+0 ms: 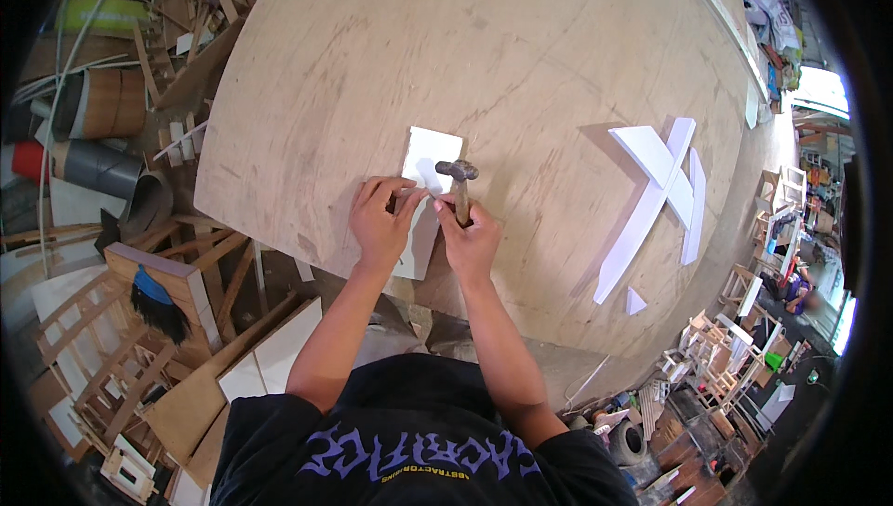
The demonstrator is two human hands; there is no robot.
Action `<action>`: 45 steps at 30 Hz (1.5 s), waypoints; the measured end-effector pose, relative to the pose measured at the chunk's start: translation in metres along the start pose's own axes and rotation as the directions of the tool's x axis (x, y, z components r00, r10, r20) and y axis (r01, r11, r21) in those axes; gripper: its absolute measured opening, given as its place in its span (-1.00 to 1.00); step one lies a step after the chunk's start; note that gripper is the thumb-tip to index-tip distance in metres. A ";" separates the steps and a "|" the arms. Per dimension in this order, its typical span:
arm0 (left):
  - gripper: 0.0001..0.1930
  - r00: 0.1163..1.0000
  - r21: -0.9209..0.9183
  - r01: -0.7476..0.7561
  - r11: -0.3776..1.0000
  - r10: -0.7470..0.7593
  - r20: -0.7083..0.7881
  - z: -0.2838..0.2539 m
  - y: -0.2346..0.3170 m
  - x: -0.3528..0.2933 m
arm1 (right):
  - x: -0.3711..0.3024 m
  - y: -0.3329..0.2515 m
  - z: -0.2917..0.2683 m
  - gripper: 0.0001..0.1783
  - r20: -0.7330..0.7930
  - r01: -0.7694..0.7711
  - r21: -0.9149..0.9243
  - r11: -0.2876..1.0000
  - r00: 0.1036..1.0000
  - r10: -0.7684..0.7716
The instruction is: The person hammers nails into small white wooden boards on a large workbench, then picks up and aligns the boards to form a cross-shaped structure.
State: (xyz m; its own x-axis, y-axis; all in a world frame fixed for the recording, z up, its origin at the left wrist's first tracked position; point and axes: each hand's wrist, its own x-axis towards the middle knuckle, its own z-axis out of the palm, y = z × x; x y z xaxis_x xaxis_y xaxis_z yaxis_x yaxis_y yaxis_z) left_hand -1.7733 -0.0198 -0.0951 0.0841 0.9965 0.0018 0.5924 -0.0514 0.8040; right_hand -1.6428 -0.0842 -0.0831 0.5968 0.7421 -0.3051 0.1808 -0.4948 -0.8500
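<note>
A white rectangular board point(433, 148) lies on the plywood tabletop near its front edge, and both my hands are over its middle. My right hand point(472, 241) is closed around the wooden handle of a hammer point(458, 171), whose metal head points away from me above the board. Its thumb and fingertip also come together close to my left fingertips. My left hand point(379, 227) rests at the board's left side with thumb and forefinger pinched over it. Whatever is between those fingertips is too small to make out.
Several white strips point(651, 194) lie crossed on the right of the plywood tabletop point(307, 87), with a small white triangle point(635, 301) nearby. Scrap wood and rolled sheets point(98, 171) crowd the left floor. A blue-and-black brush point(158, 301) hangs on a wooden panel. Wooden frames point(716, 348) stand right.
</note>
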 end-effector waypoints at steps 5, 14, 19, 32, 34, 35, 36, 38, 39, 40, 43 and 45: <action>-0.79 0.999 -0.001 -0.043 0.999 0.043 -0.014 0.001 -0.001 0.003 | -0.005 0.002 -0.004 -0.79 -0.017 0.016 0.013 1.000 1.000 -0.016; -0.71 0.988 0.096 -0.155 0.983 0.155 0.012 0.001 0.004 -0.016 | -0.024 0.007 0.001 -0.79 -0.092 -0.080 0.099 0.992 0.992 0.089; -0.70 0.993 0.205 -0.111 0.973 0.116 -0.016 0.012 0.015 -0.019 | -0.030 0.003 0.003 -0.79 -0.100 -0.196 0.271 0.942 0.968 0.230; -0.78 0.964 -0.022 -0.256 0.967 0.256 0.070 -0.010 -0.013 0.011 | -0.050 0.016 -0.015 -0.71 -0.078 -0.187 0.084 0.979 0.978 0.194; -0.75 0.948 -0.027 -0.304 0.952 0.305 0.095 -0.013 -0.015 0.016 | -0.056 0.014 -0.015 -0.71 -0.054 -0.172 0.090 0.981 0.983 0.177; -0.76 0.959 -0.059 -0.263 0.963 0.267 0.094 -0.014 -0.015 0.016 | -0.058 0.013 -0.015 -0.71 -0.037 -0.209 0.084 0.974 0.976 0.212; -0.77 0.969 -0.091 -0.220 0.971 0.228 0.095 -0.014 -0.015 0.015 | -0.059 0.011 -0.014 -0.71 -0.056 -0.170 0.101 0.980 0.983 0.177; -0.79 0.976 -0.115 -0.189 0.975 0.199 0.085 -0.012 -0.014 0.014 | -0.060 0.007 -0.011 -0.72 -0.074 -0.147 0.116 0.982 0.985 0.156; -0.79 0.975 -0.105 -0.201 0.974 0.209 0.071 -0.011 -0.014 0.013 | -0.059 0.004 -0.012 -0.71 -0.062 -0.143 0.116 0.983 0.987 0.151; -0.80 0.974 -0.093 -0.215 0.972 0.220 0.057 -0.010 -0.014 0.013 | -0.059 0.002 -0.012 -0.69 -0.045 -0.160 0.104 0.982 0.985 0.165; -0.81 0.966 -0.055 -0.255 0.965 0.257 0.022 -0.008 -0.015 0.012 | -0.055 -0.007 -0.012 -0.63 -0.059 -0.049 0.049 0.998 0.997 0.052; -0.81 0.969 -0.068 -0.243 0.968 0.245 0.030 -0.008 -0.015 0.012 | -0.049 -0.013 -0.010 -0.57 -0.059 0.087 -0.002 0.996 0.994 -0.087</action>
State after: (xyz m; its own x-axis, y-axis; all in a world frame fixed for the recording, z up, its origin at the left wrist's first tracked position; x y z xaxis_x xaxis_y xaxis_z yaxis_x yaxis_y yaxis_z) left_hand -1.7874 -0.0069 -0.1024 0.2505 0.9510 0.1814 0.4983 -0.2873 0.8180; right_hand -1.6660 -0.1186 -0.0531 0.6236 0.7546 -0.2042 0.2336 -0.4291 -0.8725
